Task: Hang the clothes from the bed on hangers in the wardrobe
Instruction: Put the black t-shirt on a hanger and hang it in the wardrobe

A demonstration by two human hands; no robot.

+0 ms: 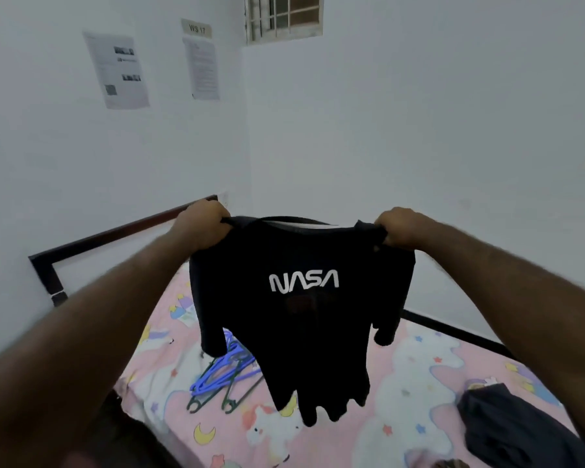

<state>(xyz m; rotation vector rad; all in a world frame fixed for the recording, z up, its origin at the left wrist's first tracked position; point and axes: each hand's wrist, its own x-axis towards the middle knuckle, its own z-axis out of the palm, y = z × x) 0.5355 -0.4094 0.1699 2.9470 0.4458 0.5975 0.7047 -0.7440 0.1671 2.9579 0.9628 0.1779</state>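
A black NASA T-shirt point(301, 319) hangs in the air above the bed point(416, 383), its front toward me. My left hand point(201, 228) grips its left shoulder and my right hand point(402, 229) grips its right shoulder, holding it spread at the same height. Below the shirt, on the pink patterned sheet, lies a small pile of hangers point(223, 380), blue and dark green, partly hidden by the shirt's hem. The wardrobe is out of view.
Another dark garment point(514, 423) lies crumpled on the bed at the lower right. A dark bed frame point(115, 236) runs along white walls on the left and right. Papers point(120, 70) hang on the left wall, and a barred window point(284, 15) sits high up.
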